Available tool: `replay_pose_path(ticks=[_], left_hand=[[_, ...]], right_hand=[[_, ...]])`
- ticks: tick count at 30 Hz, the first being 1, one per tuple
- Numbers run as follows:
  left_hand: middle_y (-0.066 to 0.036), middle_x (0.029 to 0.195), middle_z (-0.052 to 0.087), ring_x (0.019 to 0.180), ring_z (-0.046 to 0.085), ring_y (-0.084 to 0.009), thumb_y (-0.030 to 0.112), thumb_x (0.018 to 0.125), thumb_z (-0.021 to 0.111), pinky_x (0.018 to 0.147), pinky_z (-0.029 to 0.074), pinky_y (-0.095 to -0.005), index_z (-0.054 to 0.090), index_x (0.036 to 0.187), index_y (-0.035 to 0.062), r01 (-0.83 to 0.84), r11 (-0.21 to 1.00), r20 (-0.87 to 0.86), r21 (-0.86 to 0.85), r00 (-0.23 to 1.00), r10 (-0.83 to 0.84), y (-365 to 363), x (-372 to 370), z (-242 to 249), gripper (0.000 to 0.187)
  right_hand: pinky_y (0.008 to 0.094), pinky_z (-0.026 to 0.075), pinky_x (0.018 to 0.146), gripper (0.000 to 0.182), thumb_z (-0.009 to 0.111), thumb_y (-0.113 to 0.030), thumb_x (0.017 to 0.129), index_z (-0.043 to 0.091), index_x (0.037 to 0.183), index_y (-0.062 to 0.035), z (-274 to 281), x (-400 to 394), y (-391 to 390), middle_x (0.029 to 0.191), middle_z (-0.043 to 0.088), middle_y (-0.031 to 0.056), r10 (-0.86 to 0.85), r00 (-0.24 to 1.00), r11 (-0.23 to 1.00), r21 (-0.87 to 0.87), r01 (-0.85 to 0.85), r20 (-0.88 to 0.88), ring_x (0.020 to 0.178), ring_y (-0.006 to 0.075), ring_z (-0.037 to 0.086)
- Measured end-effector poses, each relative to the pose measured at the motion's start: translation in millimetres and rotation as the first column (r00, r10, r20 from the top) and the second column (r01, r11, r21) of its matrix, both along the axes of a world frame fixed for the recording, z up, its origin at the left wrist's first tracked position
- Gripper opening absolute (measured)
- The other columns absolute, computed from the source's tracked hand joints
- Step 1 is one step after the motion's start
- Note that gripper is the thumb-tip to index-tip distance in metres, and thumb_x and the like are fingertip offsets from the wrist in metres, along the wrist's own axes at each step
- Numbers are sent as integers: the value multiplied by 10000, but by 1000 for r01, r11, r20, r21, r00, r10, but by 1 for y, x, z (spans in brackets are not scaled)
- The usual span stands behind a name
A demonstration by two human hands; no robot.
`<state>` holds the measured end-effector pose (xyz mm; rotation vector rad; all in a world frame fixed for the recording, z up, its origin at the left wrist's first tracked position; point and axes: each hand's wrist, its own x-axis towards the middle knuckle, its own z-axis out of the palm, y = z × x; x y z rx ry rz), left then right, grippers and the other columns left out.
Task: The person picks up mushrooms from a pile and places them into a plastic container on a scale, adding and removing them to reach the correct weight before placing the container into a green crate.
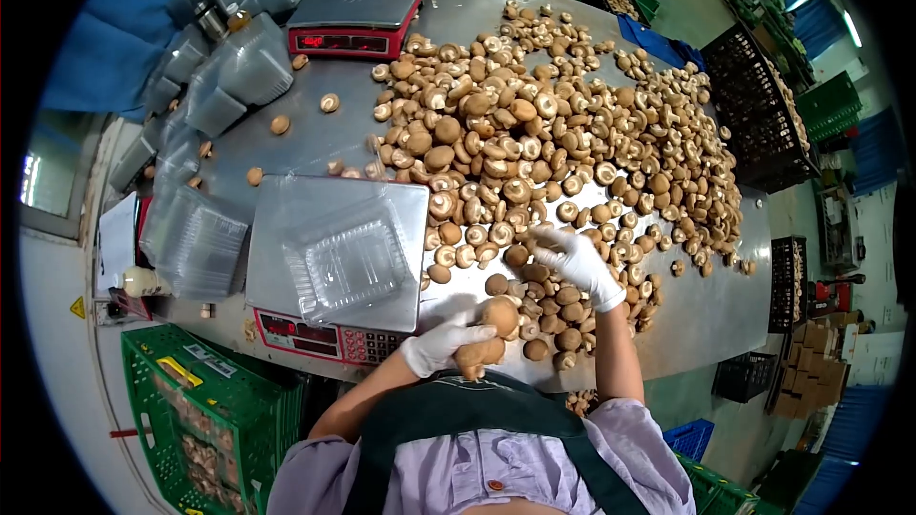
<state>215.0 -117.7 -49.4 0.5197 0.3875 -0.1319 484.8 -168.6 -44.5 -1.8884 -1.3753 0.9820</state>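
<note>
My left hand [444,341], in a white glove, is closed around shiitake mushrooms [500,317] at the table's near edge, in front of the green apron. Two large brown caps show in its grip, one above the other. My right hand [577,267], also gloved in white, reaches over the near side of the mushroom pile [515,133]. Its fingers are stretched out, their tips beside a single brown mushroom [516,256]. Several loose mushrooms [570,313] lie below that hand. A clear plastic tray [348,267] rests on the near scale [405,219], left of both hands.
A second red scale [358,5] stands at the back left. Stacked clear trays [200,238] line the left side of the metal table [754,277]. Dark crates [759,105] stand beyond the right edge, and a green crate [210,410] sits at the lower left.
</note>
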Motion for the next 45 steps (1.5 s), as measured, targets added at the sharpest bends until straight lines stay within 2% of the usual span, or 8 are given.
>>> replay_pose_path(ticks=[6, 9, 13, 17, 24, 32, 36, 45], left_hand=[[-156, 1261, 462, 929, 602, -213, 201, 684, 715, 706, 546, -303, 423, 1261, 23, -486, 544, 168, 684, 831, 530, 60, -74, 84, 670], [-156, 1423, 328, 1232, 414, -279, 117, 635, 726, 1033, 325, -381, 403, 1316, 28, -145, -167, 215, 975, 797, 564, 85, -94, 76, 759], [-193, 1392, 354, 1215, 406, -365, 100, 667, 722, 1010, 334, -408, 511, 1239, 51, 391, -485, -79, 782, 835, 545, 78, -94, 65, 611], [-176, 1306, 466, 1174, 461, -348, 120, 718, 725, 969, 386, -413, 567, 1162, 28, 225, -497, 140, 838, 792, 594, 70, -81, 60, 480], [-148, 1074, 614, 1053, 586, -268, 49, 778, 661, 887, 468, -325, 628, 1021, -2, -221, -269, 338, 938, 765, 548, 38, -52, 65, 250], [-93, 1193, 556, 1048, 559, -192, 285, 947, 466, 890, 448, -335, 454, 1283, 49, -316, 948, 45, 44, 948, 315, -13, 0, 4, 411], [-96, 1298, 458, 1189, 458, -245, 462, 920, 433, 959, 389, -424, 365, 1351, 139, -331, 887, -115, -321, 943, 311, -19, 15, -30, 543], [-107, 793, 591, 652, 535, -193, 165, 768, 457, 771, 485, -401, 573, 910, 11, -371, 904, -224, -211, 919, 324, -23, 15, -55, 239]], right_hand=[[289, 488, 689, 381, 647, -253, 825, 606, 1130, -29, -6, 25, 29, 836, 672, 140, -188, 970, 982, 50, 183, 151, 691, 140, 615], [318, 494, 728, 413, 663, -262, 794, 604, 1135, -37, -4, 22, 54, 899, 667, 183, -259, 952, 965, -3, 263, 162, 750, 230, 645], [374, 462, 878, 504, 681, -301, 759, 565, 1189, -65, -21, 11, 84, 1042, 613, 221, -217, 880, 976, 96, 194, 422, 978, 322, 592], [415, 494, 726, 380, 681, -246, 735, 585, 1026, -21, -52, -11, 88, 948, 628, 156, -165, 726, 976, 215, 24, 668, 854, 336, 592], [381, 500, 740, 401, 675, -283, 718, 617, 1045, -57, -8, -24, 49, 916, 621, 212, 86, 905, 993, -112, -43, 416, 883, 343, 602], [251, 447, 818, 290, 605, -170, 836, 621, 1098, -46, -8, -7, -7, 987, 630, 28, -266, 748, 957, -74, 281, -608, 919, 114, 570], [274, 466, 845, 427, 673, -256, 802, 591, 1183, -84, 29, -26, -5, 1009, 651, 43, 263, 898, 957, -23, -289, -354, 908, 134, 592], [348, 510, 759, 483, 696, -234, 737, 570, 1167, -54, -12, -54, 82, 999, 637, 173, -44, 886, 991, 131, -19, 461, 856, 290, 627]])
